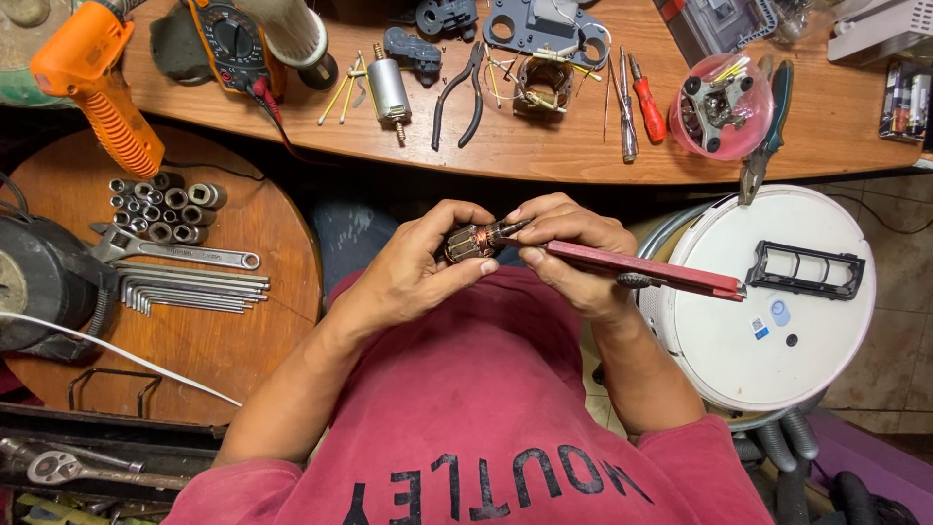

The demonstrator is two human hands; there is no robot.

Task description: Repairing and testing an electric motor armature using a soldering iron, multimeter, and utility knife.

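The left hand (413,267) gripped a small copper-wound motor armature (473,242), fingers curled close around it, probably so that it stayed steady near the chest. Its shaft end pointed toward the right hand (573,258). That hand pinched a flat red tool (641,271), thumb under and fingers on top, and the tool's tip lay just beside the armature, seemingly touching it. Beyond the fingertips, on the wooden bench (544,156), were black pliers (459,97) and a red screwdriver (645,102)
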